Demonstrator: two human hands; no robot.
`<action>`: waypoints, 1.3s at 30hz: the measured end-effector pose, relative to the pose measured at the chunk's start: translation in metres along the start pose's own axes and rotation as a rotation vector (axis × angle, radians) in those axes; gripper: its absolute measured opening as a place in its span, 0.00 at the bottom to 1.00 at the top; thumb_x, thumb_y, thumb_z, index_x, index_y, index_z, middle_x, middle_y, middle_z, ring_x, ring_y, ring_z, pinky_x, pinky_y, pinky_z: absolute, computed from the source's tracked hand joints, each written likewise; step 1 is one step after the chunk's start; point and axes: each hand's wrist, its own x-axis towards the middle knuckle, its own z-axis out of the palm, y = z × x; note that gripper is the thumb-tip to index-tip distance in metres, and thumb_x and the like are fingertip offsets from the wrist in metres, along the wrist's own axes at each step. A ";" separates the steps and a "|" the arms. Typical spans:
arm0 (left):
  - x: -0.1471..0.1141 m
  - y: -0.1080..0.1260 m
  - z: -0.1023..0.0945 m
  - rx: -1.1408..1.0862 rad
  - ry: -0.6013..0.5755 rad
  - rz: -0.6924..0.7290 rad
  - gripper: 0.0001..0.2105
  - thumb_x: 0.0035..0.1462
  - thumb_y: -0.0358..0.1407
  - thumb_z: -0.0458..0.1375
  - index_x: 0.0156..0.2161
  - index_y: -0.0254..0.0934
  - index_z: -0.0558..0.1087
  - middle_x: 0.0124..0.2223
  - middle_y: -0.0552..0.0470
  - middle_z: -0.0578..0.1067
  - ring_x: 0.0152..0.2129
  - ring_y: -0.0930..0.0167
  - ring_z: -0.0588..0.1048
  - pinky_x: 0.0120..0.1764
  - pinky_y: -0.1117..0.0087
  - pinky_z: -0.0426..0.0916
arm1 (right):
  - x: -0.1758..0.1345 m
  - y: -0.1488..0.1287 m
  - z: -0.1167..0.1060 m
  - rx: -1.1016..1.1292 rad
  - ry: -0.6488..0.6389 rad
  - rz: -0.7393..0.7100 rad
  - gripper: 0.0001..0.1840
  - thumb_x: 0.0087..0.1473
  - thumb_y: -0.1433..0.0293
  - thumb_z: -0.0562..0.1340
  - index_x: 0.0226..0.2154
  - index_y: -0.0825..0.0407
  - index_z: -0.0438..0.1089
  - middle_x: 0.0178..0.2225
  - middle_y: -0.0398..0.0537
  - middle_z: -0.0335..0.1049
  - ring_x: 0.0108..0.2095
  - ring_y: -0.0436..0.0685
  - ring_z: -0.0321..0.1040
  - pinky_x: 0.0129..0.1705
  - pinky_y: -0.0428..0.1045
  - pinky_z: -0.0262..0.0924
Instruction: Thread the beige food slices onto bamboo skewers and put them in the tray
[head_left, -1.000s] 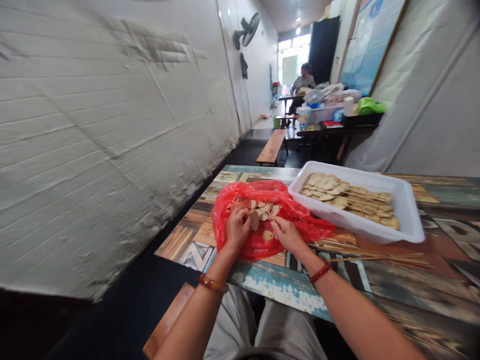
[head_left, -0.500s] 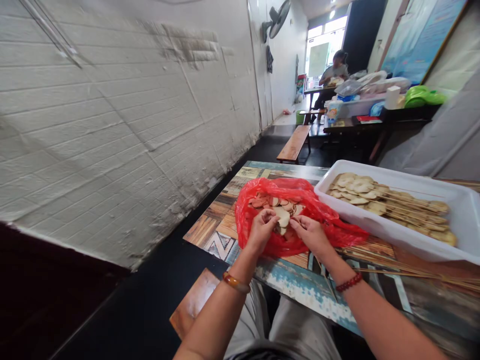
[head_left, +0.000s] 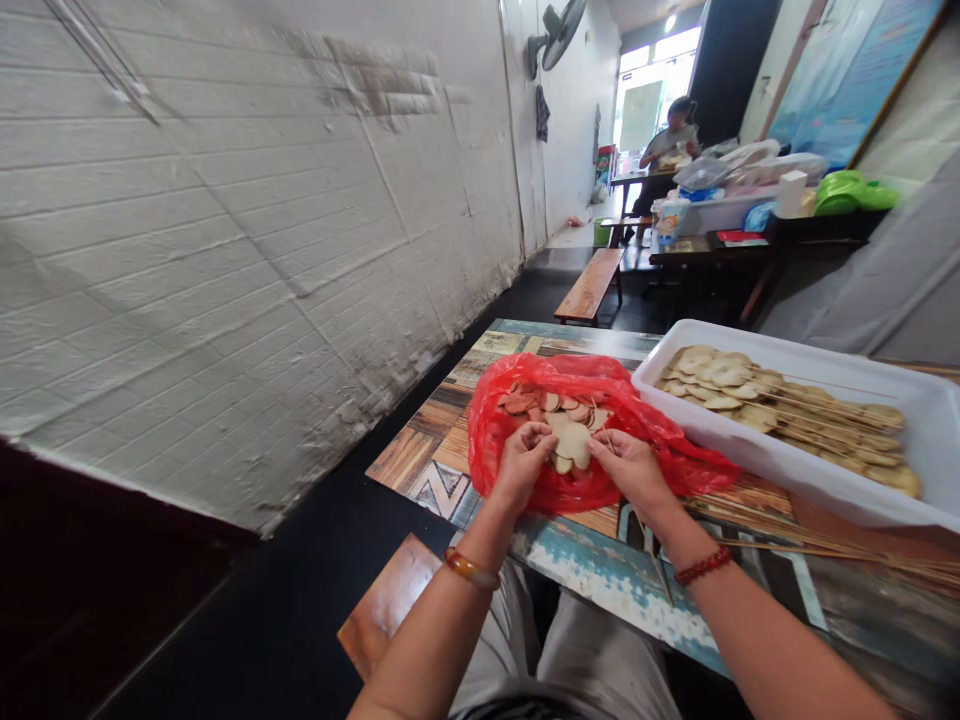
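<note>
We find L hand (head_left: 521, 462) pinching slice (head_left: 574, 442) over red bag (head_left: 486, 430) nr table's (head_left: 409, 440) L edge; R hand (head_left: 634, 472) at slice's rim, grip unclear; skewered batch (head_left: 810, 412) in tub (head_left: 934, 440), far edge, looks done; loose slices (head_left: 553, 402) remain

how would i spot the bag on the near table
Find the near table, the one with a patchwork top. To the left of its white tub lies the bag, open, with pale slices inside. Unlike the stiff tub, it is thin, crumpled and bright red.
</note>
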 end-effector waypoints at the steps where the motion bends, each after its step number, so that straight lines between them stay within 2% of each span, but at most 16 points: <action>1: 0.001 -0.001 -0.002 0.009 0.011 0.004 0.14 0.44 0.42 0.62 0.33 0.34 0.67 0.24 0.57 0.68 0.19 0.79 0.65 0.24 0.78 0.59 | 0.000 -0.002 0.000 0.018 0.005 0.011 0.23 0.42 0.50 0.63 0.27 0.54 0.66 0.20 0.41 0.64 0.20 0.48 0.58 0.19 0.43 0.50; 4: 0.003 -0.003 -0.006 0.110 0.045 0.052 0.10 0.47 0.39 0.60 0.33 0.34 0.68 0.26 0.55 0.70 0.22 0.77 0.68 0.27 0.76 0.61 | -0.002 -0.010 -0.001 0.073 0.002 0.044 0.24 0.40 0.49 0.63 0.27 0.54 0.65 0.16 0.37 0.59 0.16 0.45 0.51 0.16 0.42 0.43; 8: 0.005 0.001 -0.008 0.417 0.212 0.273 0.08 0.47 0.31 0.58 0.35 0.35 0.71 0.36 0.49 0.73 0.32 0.71 0.70 0.38 0.69 0.64 | -0.005 -0.021 0.000 0.127 -0.034 0.068 0.24 0.39 0.51 0.65 0.27 0.54 0.65 0.15 0.33 0.53 0.14 0.43 0.45 0.15 0.42 0.37; 10: 0.002 0.005 -0.006 0.475 0.238 0.311 0.08 0.48 0.32 0.57 0.36 0.36 0.72 0.37 0.48 0.73 0.33 0.70 0.70 0.38 0.69 0.64 | -0.008 -0.025 0.001 0.159 -0.053 0.076 0.23 0.39 0.52 0.65 0.28 0.54 0.65 0.15 0.33 0.53 0.14 0.42 0.43 0.15 0.42 0.36; 12: -0.002 0.008 -0.002 0.395 0.156 0.227 0.08 0.51 0.37 0.56 0.35 0.35 0.73 0.34 0.48 0.73 0.30 0.71 0.70 0.34 0.71 0.64 | -0.010 -0.027 0.002 0.206 -0.065 0.082 0.22 0.40 0.53 0.66 0.29 0.53 0.65 0.16 0.33 0.53 0.14 0.42 0.43 0.15 0.42 0.35; 16: -0.012 0.013 0.008 0.155 -0.123 0.007 0.16 0.51 0.46 0.56 0.30 0.32 0.73 0.26 0.51 0.71 0.24 0.74 0.67 0.28 0.74 0.60 | -0.012 -0.026 0.004 0.243 -0.072 0.082 0.21 0.41 0.55 0.66 0.32 0.52 0.65 0.16 0.33 0.52 0.15 0.43 0.43 0.16 0.42 0.35; 18: -0.014 0.014 0.013 0.078 -0.177 -0.029 0.16 0.49 0.46 0.58 0.29 0.32 0.73 0.26 0.51 0.71 0.23 0.75 0.66 0.28 0.75 0.59 | -0.011 -0.023 0.005 0.210 -0.084 0.064 0.21 0.42 0.54 0.65 0.33 0.52 0.65 0.17 0.34 0.53 0.16 0.43 0.43 0.17 0.42 0.37; 22: -0.011 0.012 0.015 -0.041 -0.094 -0.006 0.14 0.45 0.43 0.62 0.31 0.32 0.73 0.28 0.51 0.72 0.22 0.77 0.66 0.27 0.76 0.60 | -0.009 -0.017 0.005 0.129 -0.110 0.029 0.21 0.44 0.54 0.64 0.34 0.54 0.68 0.18 0.35 0.55 0.17 0.44 0.44 0.19 0.43 0.38; 27: 0.000 0.010 0.002 -0.140 -0.010 -0.027 0.14 0.44 0.43 0.63 0.32 0.34 0.69 0.26 0.54 0.71 0.19 0.78 0.66 0.23 0.77 0.59 | -0.011 -0.016 0.005 -0.108 -0.158 -0.071 0.23 0.53 0.53 0.55 0.40 0.54 0.70 0.17 0.37 0.55 0.19 0.48 0.52 0.22 0.45 0.47; 30: 0.004 0.009 -0.008 -0.169 0.005 -0.012 0.16 0.42 0.43 0.63 0.33 0.34 0.69 0.25 0.55 0.71 0.18 0.77 0.66 0.22 0.76 0.59 | -0.015 -0.019 0.005 -0.223 -0.183 -0.131 0.26 0.57 0.55 0.50 0.49 0.56 0.66 0.16 0.37 0.54 0.19 0.50 0.54 0.24 0.46 0.51; 33: 0.008 0.006 -0.015 -0.162 0.025 -0.019 0.18 0.39 0.43 0.65 0.34 0.33 0.71 0.25 0.55 0.71 0.17 0.80 0.63 0.21 0.77 0.56 | -0.017 -0.019 0.007 -0.264 -0.215 -0.156 0.28 0.58 0.57 0.49 0.55 0.57 0.60 0.16 0.37 0.55 0.18 0.51 0.55 0.24 0.47 0.53; 39: 0.012 -0.002 -0.021 -0.188 0.028 -0.031 0.15 0.39 0.42 0.66 0.29 0.32 0.71 0.21 0.57 0.67 0.16 0.82 0.59 0.20 0.78 0.52 | -0.018 -0.010 0.011 -0.339 -0.271 -0.216 0.24 0.58 0.60 0.50 0.50 0.55 0.67 0.16 0.40 0.59 0.18 0.51 0.59 0.24 0.46 0.57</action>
